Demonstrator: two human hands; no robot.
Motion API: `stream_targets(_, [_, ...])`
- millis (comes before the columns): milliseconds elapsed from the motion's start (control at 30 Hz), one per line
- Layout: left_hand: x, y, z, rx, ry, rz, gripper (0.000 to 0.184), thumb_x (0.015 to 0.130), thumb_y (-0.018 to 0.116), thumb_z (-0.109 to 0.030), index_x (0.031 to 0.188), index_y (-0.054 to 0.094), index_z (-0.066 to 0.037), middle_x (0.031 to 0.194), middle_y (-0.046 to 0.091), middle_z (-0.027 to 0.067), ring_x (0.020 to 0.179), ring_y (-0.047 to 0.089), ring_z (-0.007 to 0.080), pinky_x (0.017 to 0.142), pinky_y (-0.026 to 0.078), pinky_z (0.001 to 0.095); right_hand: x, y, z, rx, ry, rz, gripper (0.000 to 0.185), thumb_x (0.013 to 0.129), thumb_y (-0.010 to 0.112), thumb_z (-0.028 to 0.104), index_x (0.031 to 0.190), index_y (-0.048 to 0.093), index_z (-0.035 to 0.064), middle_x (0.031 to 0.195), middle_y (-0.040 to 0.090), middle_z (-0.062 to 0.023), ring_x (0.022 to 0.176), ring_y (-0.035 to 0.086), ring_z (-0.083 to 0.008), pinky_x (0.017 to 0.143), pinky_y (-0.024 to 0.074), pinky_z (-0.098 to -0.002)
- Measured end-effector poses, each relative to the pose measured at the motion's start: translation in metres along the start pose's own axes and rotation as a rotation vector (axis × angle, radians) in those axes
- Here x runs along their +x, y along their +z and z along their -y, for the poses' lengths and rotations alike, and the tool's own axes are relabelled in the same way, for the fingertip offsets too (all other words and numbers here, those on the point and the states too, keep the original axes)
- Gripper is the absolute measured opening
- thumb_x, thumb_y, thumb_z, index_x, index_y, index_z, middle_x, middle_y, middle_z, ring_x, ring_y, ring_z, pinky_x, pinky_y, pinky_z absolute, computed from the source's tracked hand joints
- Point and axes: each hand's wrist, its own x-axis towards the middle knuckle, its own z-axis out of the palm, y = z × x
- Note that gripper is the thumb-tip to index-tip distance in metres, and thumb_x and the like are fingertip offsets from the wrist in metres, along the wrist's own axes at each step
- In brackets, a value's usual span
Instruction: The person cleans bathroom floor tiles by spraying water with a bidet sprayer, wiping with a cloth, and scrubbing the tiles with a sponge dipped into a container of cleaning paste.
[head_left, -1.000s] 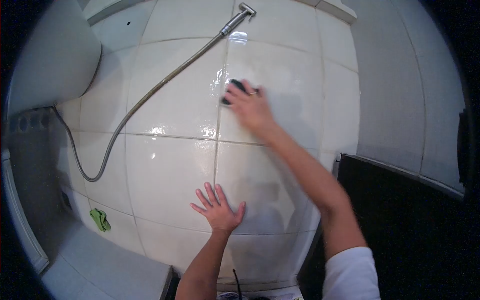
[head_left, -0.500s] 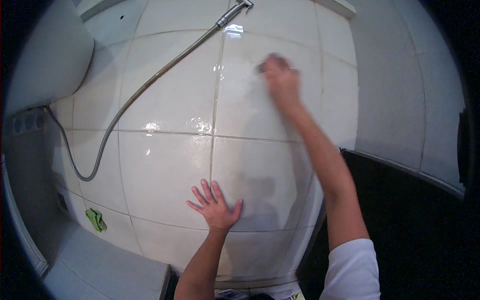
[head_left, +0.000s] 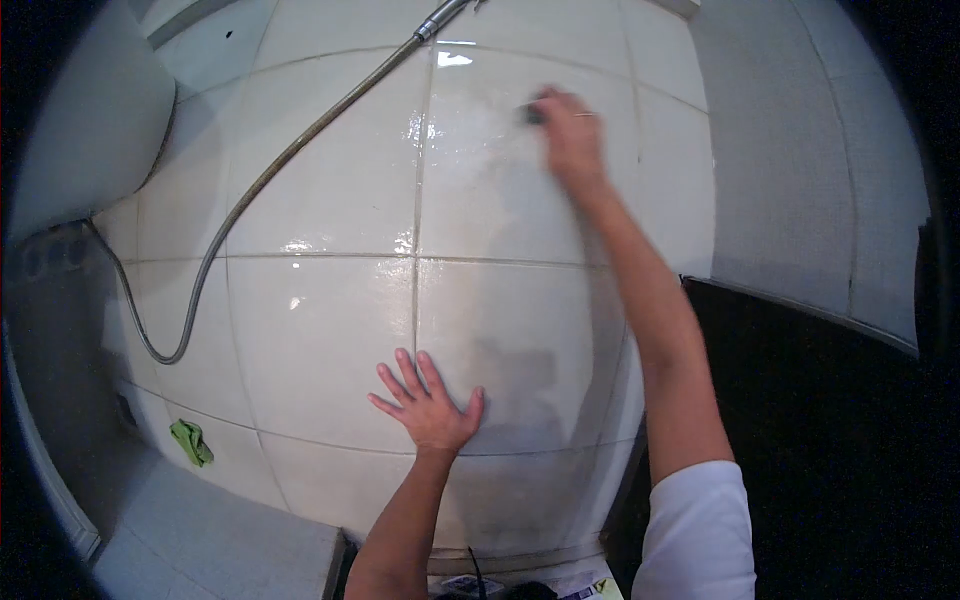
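Observation:
My right hand (head_left: 574, 145) is closed around a small dark scouring pad (head_left: 534, 114), pressed to the wet white floor tiles (head_left: 320, 340) on the far right side. Motion blurs the pad and fingertips, so its exact make is hard to see. Nearer to me, my left hand (head_left: 437, 412) lies flat on the tiles with fingers spread, holding nothing. Its palm rests beside a grout line and bears on the floor.
A metal spray hose (head_left: 290, 150) curves across the tiles from upper middle to the left. The white toilet base (head_left: 90, 120) stands at upper left. A crumpled green cloth (head_left: 191, 442) lies at lower left, near a grey ledge (head_left: 220, 520). A wall (head_left: 780, 150) rises on the right.
My right hand has shifted slightly up with the pad, still blurred by motion. My left hand stays planted on the tiles. The whole view has moved a little.

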Motion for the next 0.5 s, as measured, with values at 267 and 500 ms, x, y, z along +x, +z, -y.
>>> stream_targets(267, [0.004, -0.002, 0.000, 0.001, -0.008, -0.021, 0.100, 0.071, 0.063, -0.052, 0.143, 0.020, 0.002, 0.152, 0.009, 0.0238, 0.138, 0.002, 0.0507, 0.097, 0.001, 0.0745, -0.063, -0.068, 0.002, -0.468, 0.250, 0.176, 0.028, 0.085, 0.056, 0.015, 0.112, 0.060, 0.0118, 0.116, 0.053, -0.0111, 0.102, 0.048, -0.0356, 0.084, 0.0410, -0.0491])
stream_targets(500, [0.003, 0.000, 0.003, 0.023, 0.017, -0.043, 0.099, 0.072, 0.062, -0.053, 0.143, 0.020, 0.003, 0.151, 0.011, 0.0241, 0.137, 0.003, 0.0512, 0.097, 0.001, 0.0748, 0.010, -0.032, -0.024, -0.575, 0.330, 0.063, 0.021, 0.086, 0.054, 0.017, 0.105, 0.061, 0.0098, 0.109, 0.056, -0.0091, 0.099, 0.049, -0.0355, 0.080, 0.0418, -0.0476])
